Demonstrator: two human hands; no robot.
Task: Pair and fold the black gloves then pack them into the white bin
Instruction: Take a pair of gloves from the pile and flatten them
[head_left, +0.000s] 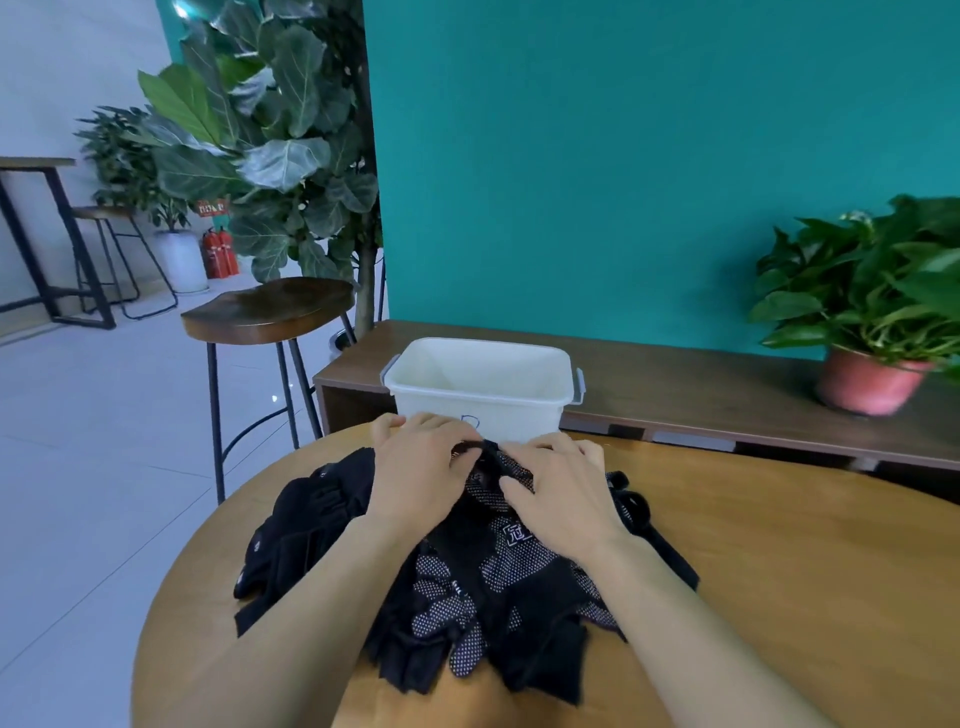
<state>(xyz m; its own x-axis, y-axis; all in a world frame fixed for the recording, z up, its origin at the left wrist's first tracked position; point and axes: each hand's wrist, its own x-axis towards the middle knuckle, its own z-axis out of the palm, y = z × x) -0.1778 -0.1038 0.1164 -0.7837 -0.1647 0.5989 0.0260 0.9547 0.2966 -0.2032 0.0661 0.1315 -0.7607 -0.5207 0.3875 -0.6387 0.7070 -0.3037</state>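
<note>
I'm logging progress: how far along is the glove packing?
Done: nothing that shows; the bin looks empty. In hand: the left hand pinches, and the right hand rests on, one glove at the pile's far edge. Left: the gloves lie heaped on the table, not yet paired, folded or packed.

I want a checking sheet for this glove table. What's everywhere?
Surface: round wooden table, bare wood around the heap.
Job's things: black gloves in a loose heap; white bin behind, nothing seen inside.
Clutter: nothing seen.
Grippers: left hand pinches a dotted glove; right hand presses flat on it.
Cables: nothing seen.
Surroundings: teal wall, stool, potted plant, fire extinguishers.
</note>
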